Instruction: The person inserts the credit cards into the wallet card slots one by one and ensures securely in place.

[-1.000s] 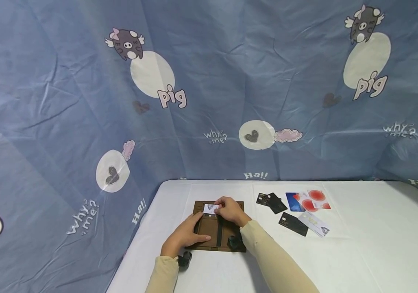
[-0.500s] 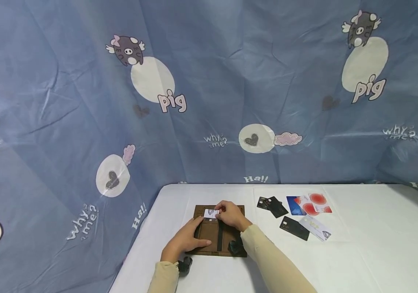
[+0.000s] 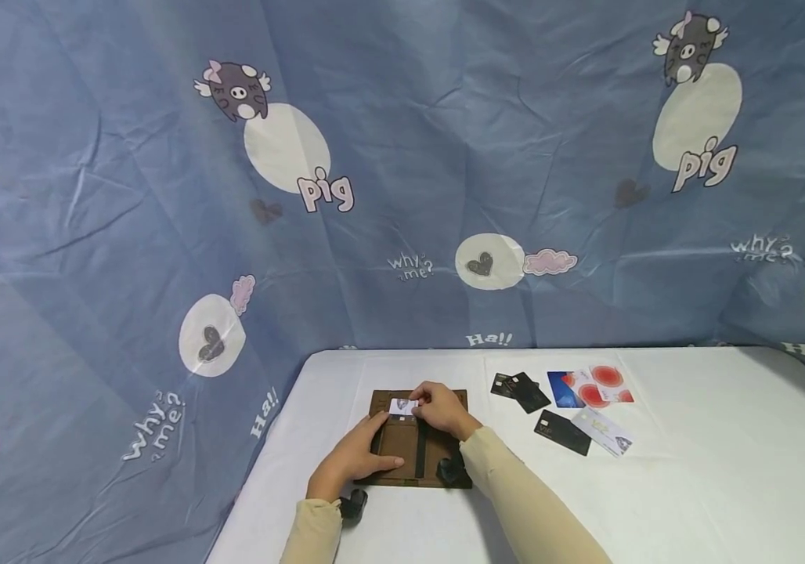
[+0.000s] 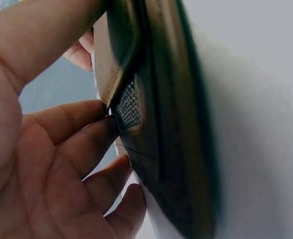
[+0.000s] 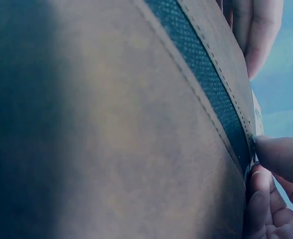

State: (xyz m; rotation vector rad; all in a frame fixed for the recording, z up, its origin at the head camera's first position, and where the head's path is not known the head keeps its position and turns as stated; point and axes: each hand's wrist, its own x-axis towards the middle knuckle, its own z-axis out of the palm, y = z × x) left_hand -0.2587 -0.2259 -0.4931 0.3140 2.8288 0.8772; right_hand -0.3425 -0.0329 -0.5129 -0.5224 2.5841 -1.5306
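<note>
A brown bifold wallet (image 3: 402, 446) lies spread open on the white table. In its left half, a white card (image 3: 401, 406) sticks out of the top of a pocket. My right hand (image 3: 442, 409) pinches the card's right edge between thumb and fingers. Across the left side of the wallet rests my left hand (image 3: 355, 456), its thumb spread over the pocket and its fingertips at the pocket's upper edge. The left wrist view shows those fingers (image 4: 86, 144) touching the wallet edge beside a mesh window (image 4: 128, 107). A dark woven strap (image 5: 201, 64) crosses the wallet in the right wrist view.
Right of the wallet lie overlapping black cards (image 3: 531, 392), another black card (image 3: 561, 432) under a white VIP card (image 3: 603, 432), and red-and-white cards (image 3: 607, 384) over a blue one (image 3: 561, 389). A blue patterned curtain (image 3: 374, 305) hangs behind the table.
The white card has slid slightly down toward the pocket, the right hand moving with it. The left hand stays in place on the wallet; the head view shifts a little.
</note>
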